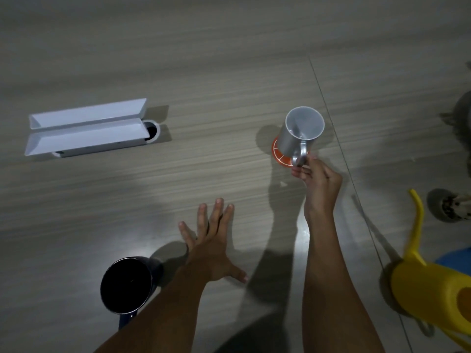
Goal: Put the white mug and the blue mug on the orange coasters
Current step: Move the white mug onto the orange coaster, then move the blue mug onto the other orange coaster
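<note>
Mug [298, 133] on coaster [279, 155] — R hand [318, 179] gripping.

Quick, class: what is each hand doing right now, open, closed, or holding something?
Left hand: open, fingers spread flat over the table, holding nothing.
Right hand: closed on the handle of the white mug, which sits on an orange coaster.

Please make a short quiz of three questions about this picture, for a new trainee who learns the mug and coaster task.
1. True or false: the right hand holds the white mug by its handle.
2. What lies under the white mug? A) orange coaster B) white tray C) bare table
3. Fill in: the left hand is open with fingers ____, beside the blue mug.

Key
1. True.
2. A; whether the mug fully rests on it cannot be told.
3. Spread; it does not touch the blue mug.
</note>
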`<state>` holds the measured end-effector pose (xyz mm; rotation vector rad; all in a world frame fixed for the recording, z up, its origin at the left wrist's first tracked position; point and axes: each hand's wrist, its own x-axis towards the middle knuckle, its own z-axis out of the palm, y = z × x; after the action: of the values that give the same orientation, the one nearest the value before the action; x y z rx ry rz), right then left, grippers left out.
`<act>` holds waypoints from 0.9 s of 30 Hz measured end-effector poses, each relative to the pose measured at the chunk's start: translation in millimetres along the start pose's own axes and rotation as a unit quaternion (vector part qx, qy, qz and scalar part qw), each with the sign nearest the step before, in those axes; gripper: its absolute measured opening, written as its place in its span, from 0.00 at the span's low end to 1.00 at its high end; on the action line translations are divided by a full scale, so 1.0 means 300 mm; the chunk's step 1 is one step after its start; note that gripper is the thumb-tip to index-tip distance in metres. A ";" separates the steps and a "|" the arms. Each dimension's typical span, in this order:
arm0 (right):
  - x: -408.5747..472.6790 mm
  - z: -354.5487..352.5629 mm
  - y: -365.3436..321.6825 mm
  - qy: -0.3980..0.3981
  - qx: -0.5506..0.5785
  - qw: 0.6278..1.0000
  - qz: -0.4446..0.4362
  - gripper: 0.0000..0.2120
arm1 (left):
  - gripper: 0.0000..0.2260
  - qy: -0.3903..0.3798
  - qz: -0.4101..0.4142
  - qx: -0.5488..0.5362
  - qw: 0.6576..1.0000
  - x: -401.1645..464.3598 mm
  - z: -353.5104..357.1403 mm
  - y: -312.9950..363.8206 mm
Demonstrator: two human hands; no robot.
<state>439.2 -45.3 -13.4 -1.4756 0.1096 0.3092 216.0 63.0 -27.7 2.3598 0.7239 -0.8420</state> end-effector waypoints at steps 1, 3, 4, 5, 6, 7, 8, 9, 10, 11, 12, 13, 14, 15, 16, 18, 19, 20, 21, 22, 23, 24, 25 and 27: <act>0.002 -0.002 0.003 0.002 -0.003 1.000 -0.001 0.12 | 0.74 0.002 0.000 0.001 1.000 0.000 0.001 0.000; 0.004 -0.006 0.010 0.006 -0.008 1.000 -0.001 0.13 | 0.74 0.005 -0.003 0.003 1.000 0.002 0.003 0.000; 0.004 -0.008 0.015 0.008 -0.010 1.000 0.000 0.13 | 0.74 0.006 -0.004 0.005 1.000 0.002 0.005 -0.001; 0.006 -0.011 0.020 0.011 -0.013 1.000 0.002 0.13 | 0.74 0.007 -0.004 0.006 1.000 0.003 0.006 -0.001; 0.007 -0.012 0.026 0.014 -0.016 1.000 0.005 0.13 | 0.74 0.008 -0.004 0.007 1.000 0.004 0.007 -0.001; 0.009 -0.014 0.032 0.016 -0.020 1.000 0.009 0.13 | 0.74 0.009 -0.005 0.006 1.000 0.005 0.007 -0.001; 0.009 -0.016 0.037 0.019 -0.023 0.999 0.012 0.13 | 0.74 0.010 -0.005 0.005 1.000 0.005 0.008 -0.001; 0.010 -0.017 0.042 0.021 -0.026 0.999 0.014 0.13 | 0.74 0.011 -0.004 0.004 1.000 0.005 0.009 -0.001; 0.010 -0.019 0.045 0.024 -0.027 0.999 0.015 0.13 | 0.74 0.011 -0.003 0.005 1.000 0.006 0.011 -0.002; 0.010 -0.021 0.047 0.026 -0.026 0.999 0.015 0.12 | 0.74 0.013 -0.002 0.004 1.000 0.006 0.013 -0.004; 0.009 -0.022 0.050 0.029 -0.027 0.999 0.015 0.12 | 0.74 0.014 -0.002 0.001 1.000 0.006 0.015 -0.005; 0.008 -0.023 0.053 0.030 -0.031 0.999 0.015 0.11 | 0.74 0.017 -0.001 0.000 1.000 0.008 0.017 -0.006; 0.007 -0.023 0.054 0.030 -0.036 0.999 0.015 0.10 | 0.74 0.020 0.000 0.000 1.000 0.009 0.019 -0.007; 0.005 -0.022 0.053 0.030 -0.042 0.999 0.015 0.10 | 0.74 0.023 0.000 0.001 1.000 0.011 0.022 -0.007; 0.004 -0.020 0.051 0.030 -0.047 0.998 0.015 0.10 | 0.74 0.025 0.000 0.000 1.000 0.013 0.023 -0.008; -0.003 -0.016 0.042 0.027 -0.057 0.998 0.010 0.12 | 0.75 0.028 0.002 -0.002 1.000 0.014 0.027 -0.013; -0.010 -0.015 0.036 0.028 -0.061 0.998 0.009 0.12 | 0.75 0.030 0.004 -0.002 1.000 0.013 0.030 -0.015; -0.023 -0.016 0.030 0.032 -0.064 0.997 0.009 0.12 | 0.75 0.031 0.007 -0.002 1.000 0.012 0.032 -0.018; -0.042 -0.018 0.023 0.037 -0.069 0.997 0.009 0.11 | 0.75 0.031 0.009 -0.003 0.999 0.012 0.033 -0.020; -0.064 -0.022 0.016 0.041 -0.072 0.996 0.011 0.10 | 0.75 0.033 0.012 -0.004 0.999 0.013 0.034 -0.021; -0.094 -0.027 0.007 0.045 -0.070 0.996 0.017 0.10 | 0.75 0.036 0.016 -0.005 0.999 0.013 0.035 -0.023; -0.131 -0.034 0.001 0.044 -0.066 0.996 0.026 0.10 | 0.75 0.039 0.020 -0.002 0.999 0.011 0.034 -0.025; -0.173 -0.042 0.001 0.038 -0.065 0.996 0.039 0.09 | 0.74 0.039 0.023 0.002 0.999 0.009 0.029 -0.025; -0.273 -0.063 0.011 0.008 -0.080 0.995 0.063 0.09 | 0.72 0.047 0.030 0.015 0.998 -0.009 0.027 -0.022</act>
<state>362.3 -75.1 3.1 -1.6341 0.1951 0.4172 206.8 61.9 -33.2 2.4499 0.6793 -0.7254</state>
